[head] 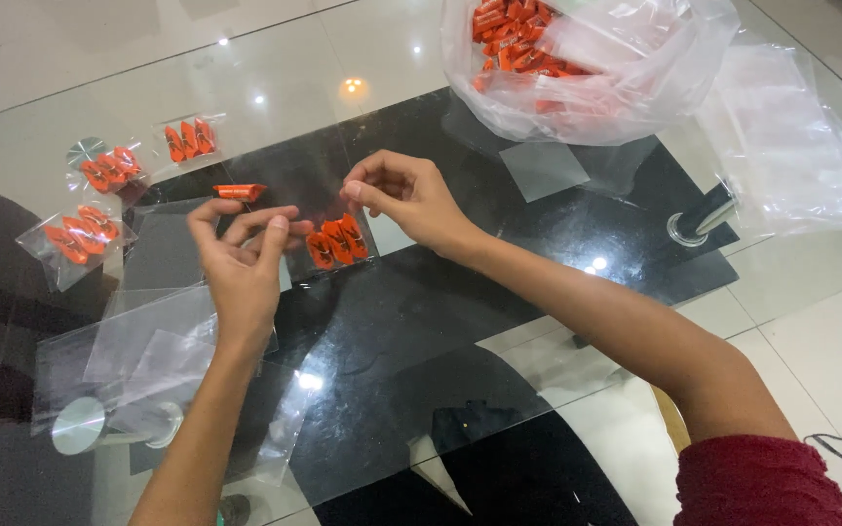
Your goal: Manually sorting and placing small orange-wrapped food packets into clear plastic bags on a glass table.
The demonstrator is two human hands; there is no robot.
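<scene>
Both hands — left hand (242, 255), right hand (403, 198) — pinch-grip 1 clear pouch (328, 219) holding 3 orange candies (337, 241).

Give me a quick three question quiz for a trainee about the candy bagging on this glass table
1. True or false: the small clear pouch between the left hand and right hand holds three orange candies.
2. How many filled pouches lie at the far left of the glass table? A two, B three, C five.
3. Where does the loose orange candy lie?

Key
1. True.
2. B: pouches at and.
3. On the glass just beyond the left hand's fingers, outside any pouch.
</scene>
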